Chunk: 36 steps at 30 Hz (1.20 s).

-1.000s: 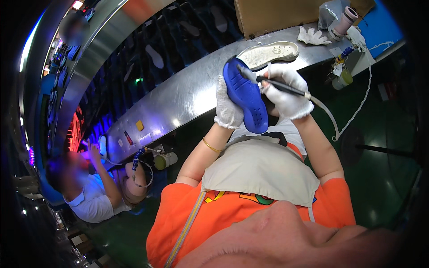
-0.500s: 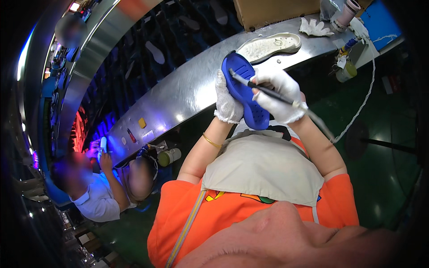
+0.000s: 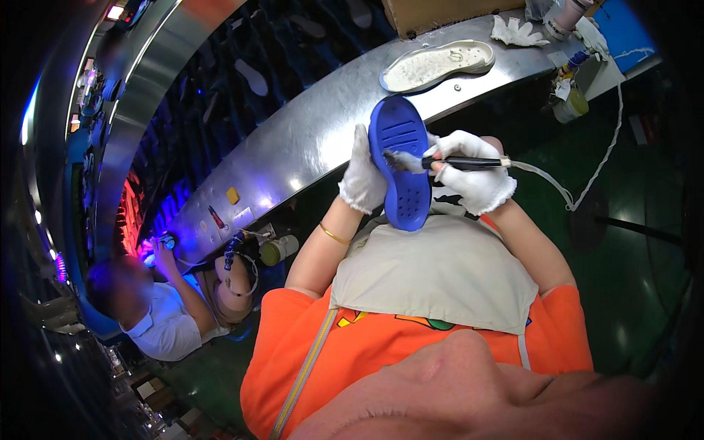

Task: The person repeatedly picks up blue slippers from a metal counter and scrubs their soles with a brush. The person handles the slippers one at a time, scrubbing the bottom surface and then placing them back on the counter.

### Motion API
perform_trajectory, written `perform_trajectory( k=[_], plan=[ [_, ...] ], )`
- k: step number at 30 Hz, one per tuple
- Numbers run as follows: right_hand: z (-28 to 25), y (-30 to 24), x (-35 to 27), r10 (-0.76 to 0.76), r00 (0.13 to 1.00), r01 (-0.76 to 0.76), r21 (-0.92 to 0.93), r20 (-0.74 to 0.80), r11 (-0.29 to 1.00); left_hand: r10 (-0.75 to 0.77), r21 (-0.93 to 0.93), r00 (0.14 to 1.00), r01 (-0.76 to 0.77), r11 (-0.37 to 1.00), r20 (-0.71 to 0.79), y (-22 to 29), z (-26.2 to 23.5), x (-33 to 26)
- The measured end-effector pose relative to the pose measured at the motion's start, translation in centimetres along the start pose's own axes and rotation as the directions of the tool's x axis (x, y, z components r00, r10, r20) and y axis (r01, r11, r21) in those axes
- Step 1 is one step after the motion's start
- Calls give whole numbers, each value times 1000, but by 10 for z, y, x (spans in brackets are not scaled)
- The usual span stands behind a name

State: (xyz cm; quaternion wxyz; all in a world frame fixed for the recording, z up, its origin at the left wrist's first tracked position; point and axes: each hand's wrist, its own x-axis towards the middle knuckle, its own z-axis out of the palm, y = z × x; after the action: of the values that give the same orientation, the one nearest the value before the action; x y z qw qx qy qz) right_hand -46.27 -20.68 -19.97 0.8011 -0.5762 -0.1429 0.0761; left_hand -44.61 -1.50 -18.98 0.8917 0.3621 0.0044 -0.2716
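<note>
My left hand (image 3: pixel 364 176), in a white knit glove, grips a blue shoe sole (image 3: pixel 402 130) by its left edge. The sole stands nearly upright before my apron, its hollow inner face with ridges and small holes turned up to me. Gloved in white with bare fingertips, my right hand (image 3: pixel 473 172) is closed round the black handle of a brush (image 3: pixel 462 163). A pale tube runs from the handle's end. The brush's bristles touch the sole's inside near its middle. Just beyond, a white shoe upper (image 3: pixel 440 67) lies on the metal bench.
The curved metal bench (image 3: pixel 293 150) borders a dark conveyor carrying insoles (image 3: pixel 251 76). A loose white glove (image 3: pixel 518 32) and a cardboard box (image 3: pixel 447 13) are at the back. A looping white hose (image 3: pixel 611 143) hangs at right. A co-worker (image 3: pixel 165 315) sits at left.
The brush has moved from the sole's upper ridges down to its middle, and its handle now lies nearly level. The sole has shifted slightly toward me and turned more upright.
</note>
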Motion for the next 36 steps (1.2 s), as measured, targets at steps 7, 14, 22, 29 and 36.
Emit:
perform_trajectory(
  k=[7,14,22,29,36],
  plan=[
    [10,-1,-6,-209,978,210,-179,23,961,7,130,998,1,992,-59,-15,3,2],
    [15,-11,19,-276,961,275,-121,12,954,298,-33,954,-298,954,2,6,7,33],
    [25,-20,34,-226,974,226,-13,-19,974,521,-119,853,-518,847,-5,37,5,46],
    [21,-15,38,30,994,9,345,-108,939,517,-93,847,-508,856,128,57,2,47],
    [15,-24,41,192,979,-193,12,72,981,412,190,883,-455,870,225,70,-7,45]
  ],
)
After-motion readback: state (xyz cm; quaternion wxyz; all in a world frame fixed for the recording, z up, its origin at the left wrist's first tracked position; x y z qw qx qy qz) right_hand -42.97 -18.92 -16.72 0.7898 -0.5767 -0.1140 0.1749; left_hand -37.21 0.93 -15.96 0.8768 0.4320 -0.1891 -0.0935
